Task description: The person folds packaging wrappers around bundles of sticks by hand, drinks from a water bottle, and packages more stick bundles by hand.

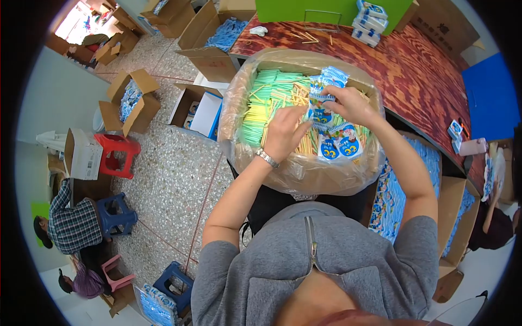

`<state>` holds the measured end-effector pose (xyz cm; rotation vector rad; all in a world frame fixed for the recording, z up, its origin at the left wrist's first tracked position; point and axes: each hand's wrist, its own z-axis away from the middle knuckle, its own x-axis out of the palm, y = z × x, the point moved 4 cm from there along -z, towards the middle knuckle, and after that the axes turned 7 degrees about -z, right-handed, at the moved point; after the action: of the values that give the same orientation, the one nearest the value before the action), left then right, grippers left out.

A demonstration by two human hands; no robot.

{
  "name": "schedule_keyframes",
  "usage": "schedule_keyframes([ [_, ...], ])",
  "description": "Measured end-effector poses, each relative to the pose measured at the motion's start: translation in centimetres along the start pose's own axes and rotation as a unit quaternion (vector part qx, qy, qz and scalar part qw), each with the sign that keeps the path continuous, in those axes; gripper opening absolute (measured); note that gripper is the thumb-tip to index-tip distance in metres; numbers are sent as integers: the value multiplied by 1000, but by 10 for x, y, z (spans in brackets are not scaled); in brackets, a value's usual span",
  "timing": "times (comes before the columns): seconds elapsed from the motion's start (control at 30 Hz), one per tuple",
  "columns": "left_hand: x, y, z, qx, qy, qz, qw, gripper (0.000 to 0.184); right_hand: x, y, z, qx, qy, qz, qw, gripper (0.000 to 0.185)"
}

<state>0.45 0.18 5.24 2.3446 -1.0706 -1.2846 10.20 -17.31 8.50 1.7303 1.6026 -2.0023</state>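
A large box lined with clear plastic (pixel 304 176) stands before me, filled with thin green, yellow and pale sticks (pixel 277 87). Several small blue-and-white printed packets (pixel 348 142) lie on top of the sticks at the right. My left hand (pixel 284 130) is over the middle of the sticks, thumb apart from the fingers, with nothing visible in it. From the right, my right hand (pixel 353 106) curls its thumb and fingers at a blue-and-white packet (pixel 321 114) among the others. Its fingertips partly cover that packet.
Loose sticks (pixel 305 37) and stacked packs (pixel 371 23) lie on the red-brown wooden table (pixel 418 70). Cartons of blue packets (pixel 405 185) stand at my right. Another open carton (pixel 130 100), a red stool (pixel 117 155) and a blue stool (pixel 117 214) are leftward. Other people sit nearby.
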Motion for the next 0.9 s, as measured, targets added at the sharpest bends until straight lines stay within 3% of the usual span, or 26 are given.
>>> schedule_keyframes([
  [0.1, 26, 18, 4, 118, -80, -101, 985, 33, 10, 19, 14, 24, 83, 36, 996, 32],
  [0.2, 45, 16, 5, 132, -109, -159, 972, 32, -6, 12, 36, 49, 84, 104, 990, 31],
  [0.23, 45, 17, 4, 128, -89, -149, 976, 29, -3, 31, 44, 26, 23, 120, 992, 32],
  [0.33, 44, 17, 2, 114, -106, -146, 977, 27, 3, 35, 74, 152, -98, 141, 973, 31],
  [0.37, 45, 17, 2, 115, -93, -155, 977, 25, 7, 36, 80, 107, -15, 134, 985, 27],
  [0.47, 45, 13, 2, 80, -148, -141, 976, 28, 8, 45, 77, 201, -110, -22, 973, 23],
  [0.57, 34, 19, -3, 68, -60, -91, 992, 28, -18, 29, 73, 161, -86, -122, 976, 18],
  [0.67, 22, 19, -3, -25, -57, 17, 998, 32, -33, 10, 54, 121, -3, -221, 968, 17],
  [0.73, 27, 15, 0, -160, -72, 218, 960, 30, -22, -6, 36, 78, 46, -287, 954, 20],
  [0.8, 28, 8, 8, -265, -74, 354, 894, 28, -11, -31, 18, 68, 39, -250, 965, 19],
  [0.83, 24, -1, 10, -255, -25, 338, 906, 25, -7, -41, 10, 60, 27, -210, 975, 19],
  [0.9, 12, -18, 21, -268, -33, 283, 920, 23, 2, -56, -6, 94, -7, -198, 976, 19],
])
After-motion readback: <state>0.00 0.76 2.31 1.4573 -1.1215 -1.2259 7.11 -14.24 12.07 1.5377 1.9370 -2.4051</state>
